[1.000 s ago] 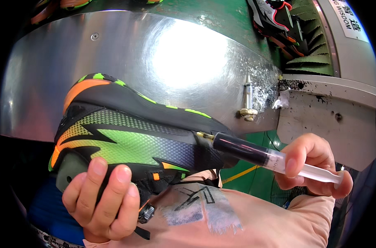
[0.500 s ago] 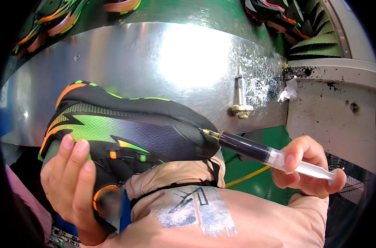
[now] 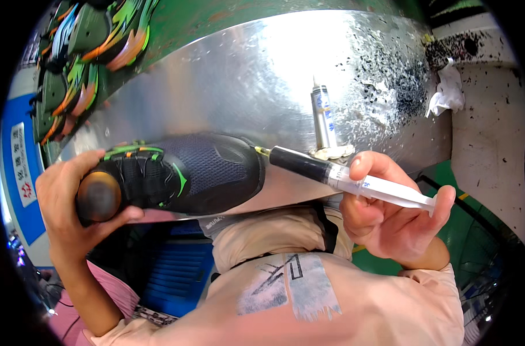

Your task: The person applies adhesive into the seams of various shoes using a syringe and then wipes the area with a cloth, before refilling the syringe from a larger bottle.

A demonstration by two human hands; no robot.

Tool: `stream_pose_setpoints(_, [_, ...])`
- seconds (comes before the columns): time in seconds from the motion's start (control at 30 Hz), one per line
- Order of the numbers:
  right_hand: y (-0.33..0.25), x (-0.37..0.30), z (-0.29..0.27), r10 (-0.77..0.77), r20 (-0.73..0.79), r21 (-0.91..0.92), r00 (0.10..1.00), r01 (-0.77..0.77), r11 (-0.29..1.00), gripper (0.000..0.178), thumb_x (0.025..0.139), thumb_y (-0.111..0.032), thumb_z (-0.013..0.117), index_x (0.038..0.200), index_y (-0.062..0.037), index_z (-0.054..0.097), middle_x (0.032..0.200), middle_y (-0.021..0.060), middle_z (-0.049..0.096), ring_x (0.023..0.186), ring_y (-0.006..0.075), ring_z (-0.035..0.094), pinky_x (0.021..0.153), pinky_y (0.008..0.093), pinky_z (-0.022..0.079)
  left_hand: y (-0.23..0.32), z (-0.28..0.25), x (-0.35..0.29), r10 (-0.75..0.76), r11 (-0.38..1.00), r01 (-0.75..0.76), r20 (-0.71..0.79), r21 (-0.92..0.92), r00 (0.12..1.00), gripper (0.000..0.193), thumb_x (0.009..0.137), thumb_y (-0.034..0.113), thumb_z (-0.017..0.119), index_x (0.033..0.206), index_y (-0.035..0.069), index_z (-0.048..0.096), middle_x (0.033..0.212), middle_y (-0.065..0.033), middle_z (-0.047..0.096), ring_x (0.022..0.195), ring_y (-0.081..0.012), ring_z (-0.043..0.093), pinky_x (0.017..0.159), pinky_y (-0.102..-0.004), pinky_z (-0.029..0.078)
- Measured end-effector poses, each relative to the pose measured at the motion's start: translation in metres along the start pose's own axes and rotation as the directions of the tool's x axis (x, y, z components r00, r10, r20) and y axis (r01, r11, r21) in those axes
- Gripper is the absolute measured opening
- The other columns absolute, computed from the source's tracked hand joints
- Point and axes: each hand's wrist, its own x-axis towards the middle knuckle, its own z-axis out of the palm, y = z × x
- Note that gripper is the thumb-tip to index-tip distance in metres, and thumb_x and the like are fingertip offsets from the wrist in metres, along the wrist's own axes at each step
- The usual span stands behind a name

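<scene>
My left hand (image 3: 63,187) is wrapped round the heel end of a black sneaker (image 3: 207,173) with green and orange trim. Its upper faces me and its toe points right. A brown rounded piece (image 3: 99,196) fills the shoe's opening. My right hand (image 3: 383,216) grips a syringe (image 3: 300,162) of black fluid by its white rear part, thumb near the plunger end. The yellowish tip meets the front edge of the toe; whether it touches, I cannot tell. Behind it, a second syringe (image 3: 323,118) lies on the metal bench (image 3: 193,75), beside a whitish crusted lump (image 3: 332,153).
Several similar shoes (image 3: 72,86) sit at the far left on a green surface (image 3: 228,20). Black and white specks stain the bench's right part. Crumpled tissue (image 3: 447,89) lies by a pale stained panel (image 3: 482,115). Below the bench is a blue ridged crate (image 3: 176,271).
The sneaker has rolled from its side to upper-up, and my left hand's grip has shifted around the heel. The syringe has moved up and left, its tip still at the toe. The view has shifted.
</scene>
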Motion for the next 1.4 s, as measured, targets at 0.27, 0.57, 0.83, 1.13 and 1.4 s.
stream_pose_setpoints(0.27, [-0.011, -0.007, -0.016, 0.055, 0.002, -0.192, 0.999, -0.053, 0.98, 0.119, 0.056, -0.091, 0.029, 0.128, 0.0026, 0.033, 0.069, -0.0052, 0.033, 0.06, 0.0032, 0.025, 0.055, 0.0188, 0.021, 0.041, -0.022, 0.001, -0.311, 0.95, 0.31, 0.195, 0.034, 0.93, 0.066, 0.05, 0.049, 0.081, 0.091, 0.005, 0.055, 0.08, -0.0076, 0.058, 0.077, -0.0284, 0.053, 0.072, -0.0357, 0.038])
stream_pose_setpoints(0.57, [-0.008, -0.008, -0.015, 0.029, 0.034, -0.187, 0.999, -0.022, 0.982, 0.118, 0.056, -0.088, 0.038, 0.129, 0.004, 0.031, 0.07, -0.0045, 0.033, 0.061, 0.0039, 0.026, 0.056, 0.0194, 0.023, 0.08, -0.028, 0.007, -0.499, 0.812, 0.528, 0.174, -0.249, 0.849, 0.044, 0.062, 0.021, 0.078, 0.085, 0.001, 0.047, 0.059, -0.0065, 0.049, 0.052, -0.015, 0.046, 0.051, -0.0239, 0.039])
stream_pose_setpoints(0.83, [0.0, -0.013, 0.004, -0.004, -0.01, -0.128, 1.0, 0.003, 0.992, 0.114, 0.064, -0.075, 0.058, 0.133, 0.0085, 0.022, 0.067, -0.0045, 0.034, 0.058, 0.0039, 0.027, 0.054, 0.0198, 0.021, 0.093, -0.026, -0.002, -0.616, 0.698, 0.67, 0.265, -0.253, 0.742, 0.045, 0.066, 0.024, 0.076, 0.094, 0.001, 0.049, 0.069, -0.0117, 0.056, 0.062, -0.027, 0.053, 0.061, -0.033, 0.042])
stream_pose_setpoints(1.13, [0.027, -0.025, 0.024, -0.195, 0.113, -0.359, 0.974, 0.223, 0.906, 0.103, 0.066, -0.072, 0.053, 0.127, 0.0071, 0.028, 0.074, -0.0008, 0.04, 0.06, 0.0046, 0.034, 0.053, 0.0185, 0.029, 0.131, -0.033, -0.01, -0.67, 0.713, 0.686, 0.149, -0.146, 0.728, 0.045, 0.073, 0.028, 0.071, 0.103, 0.002, 0.05, 0.08, -0.0137, 0.058, 0.073, -0.0313, 0.049, 0.071, -0.0366, 0.038])
stream_pose_setpoints(1.4, [0.068, -0.042, 0.023, -0.321, 0.217, -0.432, 0.922, 0.385, 0.815, 0.102, 0.069, -0.061, 0.068, 0.128, 0.0106, 0.027, 0.083, 0.0053, 0.043, 0.062, 0.0078, 0.035, 0.052, 0.0217, 0.028, 0.133, -0.031, -0.014, -0.682, 0.614, 0.708, 0.217, -0.349, 0.699, 0.039, 0.08, 0.022, 0.067, 0.103, -0.004, 0.05, 0.079, -0.0148, 0.061, 0.072, -0.0295, 0.053, 0.07, -0.0361, 0.04])
